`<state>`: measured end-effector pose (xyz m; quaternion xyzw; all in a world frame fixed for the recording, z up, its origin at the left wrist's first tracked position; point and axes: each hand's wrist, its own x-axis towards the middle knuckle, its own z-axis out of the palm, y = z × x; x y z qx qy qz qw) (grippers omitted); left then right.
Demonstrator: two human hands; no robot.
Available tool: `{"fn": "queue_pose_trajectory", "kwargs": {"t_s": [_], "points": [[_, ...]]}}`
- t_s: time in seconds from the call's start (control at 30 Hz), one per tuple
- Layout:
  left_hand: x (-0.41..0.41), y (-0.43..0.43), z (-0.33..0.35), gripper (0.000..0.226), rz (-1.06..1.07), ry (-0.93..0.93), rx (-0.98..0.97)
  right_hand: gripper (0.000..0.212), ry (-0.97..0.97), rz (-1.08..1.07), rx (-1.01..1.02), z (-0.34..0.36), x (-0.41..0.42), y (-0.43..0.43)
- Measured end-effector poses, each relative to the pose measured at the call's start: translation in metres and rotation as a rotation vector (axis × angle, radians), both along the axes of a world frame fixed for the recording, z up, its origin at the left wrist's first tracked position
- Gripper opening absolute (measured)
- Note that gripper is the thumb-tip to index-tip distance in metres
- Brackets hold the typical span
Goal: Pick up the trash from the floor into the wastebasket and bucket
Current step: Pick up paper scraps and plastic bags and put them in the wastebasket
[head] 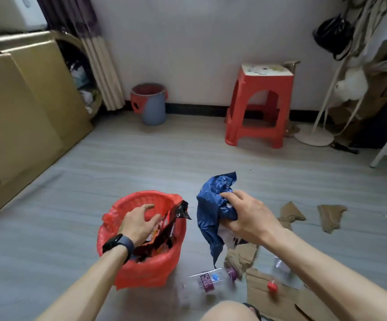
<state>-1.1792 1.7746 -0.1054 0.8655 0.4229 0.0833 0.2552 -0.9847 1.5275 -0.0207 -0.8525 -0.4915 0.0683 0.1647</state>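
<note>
You are clutching a crumpled blue plastic bag [212, 212] in your right hand [249, 216] just right of the red-lined wastebasket [146, 269]. Your left hand [139, 222], spread open, is pressing a black-and-red foil wrapper [165, 230] into it. The stiff wrapper could spring out over the rim.

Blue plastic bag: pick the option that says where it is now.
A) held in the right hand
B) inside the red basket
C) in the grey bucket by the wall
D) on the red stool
A: the right hand grips the crumpled blue plastic bag beside the red basket, not in it.
</note>
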Motion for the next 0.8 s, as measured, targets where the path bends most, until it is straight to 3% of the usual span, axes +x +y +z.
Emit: {"fn": "queue_pose_trajectory", "kwargs": {"t_s": [0.13, 0.2, 0.3, 0.37, 0.47, 0.57, 0.67, 0.8], "points": [[0.044, -0.034, 0.054, 0.076, -0.114, -0.351, -0.449, 0.077, 0.040, -0.081, 0.068, 0.015, -0.003, -0.007], [0.073, -0.060, 0.081, 0.094, -0.284, -0.359, -0.570, 0.083, 0.095, -0.124, 0.103, 0.020, 0.000, -0.016], [0.115, -0.099, 0.099, 0.102, -0.486, -0.241, -0.585, 0.093, 0.212, -0.258, 0.251, 0.031, 0.011, -0.039], [0.136, -0.121, 0.102, 0.082, -0.539, -0.204, -0.610, 0.097, 0.256, -0.407, 0.354, 0.038, 0.021, -0.058], [0.160, -0.146, 0.113, 0.007, -0.577, -0.230, -0.486, 0.082, 0.386, -0.643, 0.412, 0.043, 0.044, -0.092], [0.183, -0.164, 0.130, 0.013, -0.516, -0.331, -0.382, 0.062, 0.390, -0.740, 0.379, 0.042, 0.059, -0.129], [0.205, -0.181, 0.146, 0.002, -0.457, -0.390, -0.370, 0.059, 0.352, -0.807, 0.350, 0.045, 0.066, -0.158], [0.219, -0.206, 0.144, 0.011, -0.352, -0.491, -0.482, 0.062, 0.292, -0.912, 0.309, 0.045, 0.077, -0.192]]}}
